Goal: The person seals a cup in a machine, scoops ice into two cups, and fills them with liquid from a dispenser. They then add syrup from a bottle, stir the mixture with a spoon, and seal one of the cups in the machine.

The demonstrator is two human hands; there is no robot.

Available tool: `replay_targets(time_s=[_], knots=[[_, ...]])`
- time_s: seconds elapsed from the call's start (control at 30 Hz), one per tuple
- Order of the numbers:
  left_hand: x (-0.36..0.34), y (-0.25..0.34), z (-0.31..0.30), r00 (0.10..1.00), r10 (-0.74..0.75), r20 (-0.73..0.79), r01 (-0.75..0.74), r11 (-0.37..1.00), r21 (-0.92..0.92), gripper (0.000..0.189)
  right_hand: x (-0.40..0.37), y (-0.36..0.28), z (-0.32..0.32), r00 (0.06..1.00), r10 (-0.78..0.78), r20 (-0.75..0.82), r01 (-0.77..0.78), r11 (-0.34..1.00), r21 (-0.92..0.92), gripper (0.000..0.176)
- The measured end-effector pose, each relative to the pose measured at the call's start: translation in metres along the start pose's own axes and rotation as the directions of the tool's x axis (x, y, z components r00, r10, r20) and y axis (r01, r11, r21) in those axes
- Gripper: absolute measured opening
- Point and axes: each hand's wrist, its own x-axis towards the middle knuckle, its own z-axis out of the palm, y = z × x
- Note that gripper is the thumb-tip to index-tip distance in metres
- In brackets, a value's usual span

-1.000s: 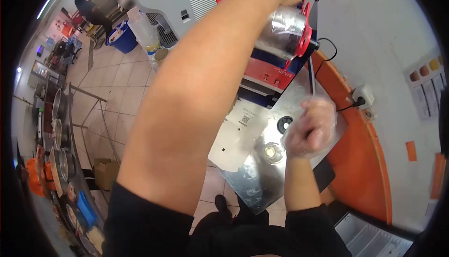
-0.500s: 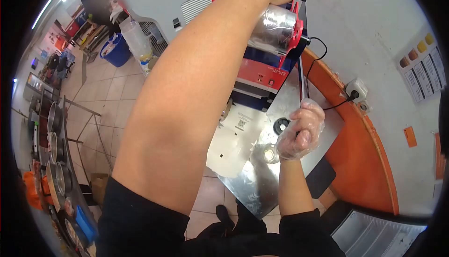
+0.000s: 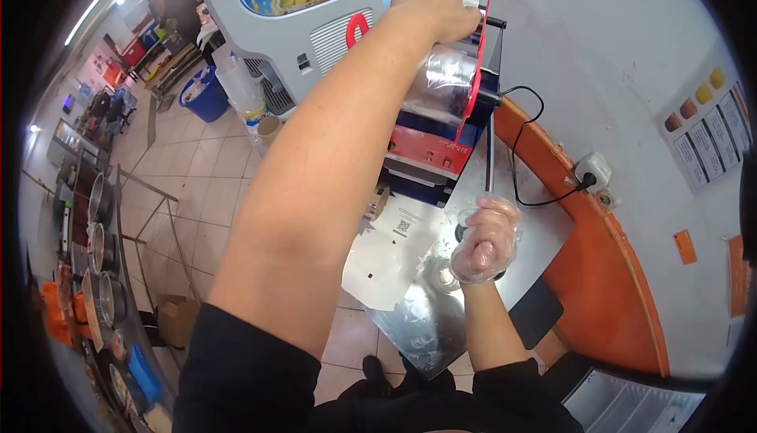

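A cup sealing machine [image 3: 426, 149] with a red front panel stands on a metal surface. Clear film is wound on a roll [image 3: 441, 86] between its red side plates. My bare left hand [image 3: 440, 11] reaches over the machine's top beside the upper rollers, fingers curled down; what they grip is hidden. Wrapped in a clear plastic glove, my right hand [image 3: 486, 242] is closed around the end of the machine's lever [image 3: 490, 149]. A black round part [image 3: 460, 232] is mostly hidden behind that hand.
A white printed sheet [image 3: 386, 267] lies on the metal surface [image 3: 426, 322]. A power cord runs to a wall socket [image 3: 593, 171] above an orange panel [image 3: 607, 291]. At left are a grey dispenser [image 3: 292, 78], a blue bucket [image 3: 206, 98] and several metal pans [image 3: 101, 248].
The view has shifted, so the machine and both hands sit lower in it. My left hand shows more fully. My right hand keeps hold of the lever and now covers more of the black round part.
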Motion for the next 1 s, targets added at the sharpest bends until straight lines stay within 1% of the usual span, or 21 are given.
replay_targets(time_s=[0.13, 0.2, 0.3, 0.33, 0.37, 0.4, 0.43, 0.47, 0.5, 0.57, 0.6, 0.63, 0.7, 0.77, 0.8, 0.83, 0.87, 0.9, 0.93, 0.97, 1.0], knots=[[0.007, -0.006, 0.009, 1.000, -0.025, -0.001, 0.025, 0.998, 0.059, 0.053, 0.015, 0.006, 0.002, 0.998, -0.066, 0.024, 0.065, 0.996, 0.063, 0.051], [0.005, -0.006, 0.007, 0.998, -0.055, -0.024, 0.055, 0.998, -0.029, 0.053, 0.028, 0.006, 0.005, 0.994, -0.100, 0.035, 0.097, 0.992, 0.075, 0.046], [0.007, -0.006, 0.015, 0.993, -0.068, -0.096, 0.063, 0.997, -0.049, 0.054, 0.083, 0.002, 0.013, 0.997, -0.081, -0.004, 0.081, 0.989, 0.127, 0.040], [0.006, -0.005, 0.013, 0.995, -0.072, -0.066, 0.069, 0.997, -0.039, 0.055, 0.109, 0.010, 0.022, 0.994, -0.099, -0.046, 0.105, 0.982, 0.158, 0.034], [0.005, -0.004, 0.009, 0.996, -0.087, -0.014, 0.086, 0.996, -0.039, 0.056, 0.139, 0.021, 0.028, 0.989, -0.149, -0.005, 0.148, 0.984, -0.101, 0.034], [0.005, -0.005, 0.010, 0.996, -0.090, -0.019, 0.089, 0.994, -0.065, 0.057, 0.169, 0.033, 0.034, 0.979, -0.199, 0.036, 0.199, 0.915, -0.350, 0.034], [0.005, -0.006, 0.010, 0.995, -0.091, -0.027, 0.088, 0.992, -0.088, 0.057, 0.209, 0.053, 0.042, 0.992, -0.118, 0.033, 0.122, 0.923, -0.364, 0.028], [0.004, -0.005, 0.006, 0.996, -0.086, 0.004, 0.086, 0.995, -0.058, 0.058, 0.250, 0.054, 0.064, 0.866, 0.498, -0.037, -0.467, 0.835, 0.292, 0.025], [0.003, -0.004, 0.007, 0.997, -0.080, 0.017, 0.081, 0.995, -0.062, 0.058, 0.274, 0.106, 0.080, 0.912, 0.409, -0.019, -0.379, 0.863, 0.335, 0.030], [0.006, -0.005, 0.014, 0.993, -0.094, -0.069, 0.089, 0.994, -0.067, 0.058, 0.316, 0.109, 0.090, 0.712, 0.701, -0.023, -0.701, 0.713, 0.026, 0.040], [0.009, -0.007, 0.017, 0.995, -0.089, -0.051, 0.087, 0.995, -0.051, 0.062, 0.322, 0.153, 0.087, 0.719, 0.683, 0.129, -0.695, 0.701, 0.162, 0.043], [0.008, -0.006, 0.021, 0.983, -0.087, -0.164, 0.071, 0.993, -0.099, 0.050, 0.325, 0.166, 0.081, 0.685, 0.697, 0.210, -0.728, 0.659, 0.187, 0.043], [0.011, -0.004, 0.017, 0.991, -0.088, -0.101, 0.073, 0.986, -0.148, 0.048, 0.313, 0.181, 0.057, 0.689, 0.708, 0.151, -0.713, 0.701, -0.032, 0.045], [0.004, -0.001, -0.001, 0.996, -0.068, -0.052, 0.057, 0.981, -0.186, 0.049, 0.267, 0.107, 0.024, 0.693, 0.721, 0.019, -0.720, 0.693, -0.014, 0.049], [-0.001, 0.001, -0.006, 0.998, -0.058, -0.025, 0.052, 0.977, -0.207, 0.051, 0.223, 0.090, 0.013, 0.798, 0.594, -0.103, -0.584, 0.804, 0.108, 0.032], [-0.005, 0.000, -0.008, 0.999, -0.046, 0.000, 0.045, 0.975, -0.219, 0.051, 0.164, 0.084, -0.007, 0.891, 0.430, -0.147, -0.450, 0.880, -0.151, 0.022], [-0.008, -0.001, -0.011, 0.999, -0.030, 0.020, 0.034, 0.971, -0.238, 0.054, 0.111, 0.056, -0.012, 0.859, 0.481, -0.174, -0.497, 0.866, -0.057, 0.021], [-0.007, -0.003, -0.011, 0.999, -0.016, 0.030, 0.023, 0.968, -0.251, 0.058, 0.050, 0.029, -0.009, 0.720, 0.682, -0.133, -0.663, 0.731, 0.158, 0.019], [0.013, -0.006, 0.013, 0.999, -0.035, 0.014, 0.038, 0.964, -0.263, 0.059, -0.009, 0.011, -0.003, 0.492, 0.870, -0.026, -0.811, 0.469, 0.350, 0.017], [0.013, -0.005, 0.010, 0.999, -0.027, 0.022, 0.031, 0.966, -0.257, 0.059, -0.055, -0.002, 0.009, 0.213, 0.968, 0.133, -0.884, 0.133, 0.449, 0.015], [0.010, -0.004, -0.001, 0.999, -0.040, 0.036, 0.048, 0.967, -0.249, 0.059, -0.084, -0.002, 0.024, -0.146, 0.952, 0.268, -0.898, -0.241, 0.368, 0.022]])
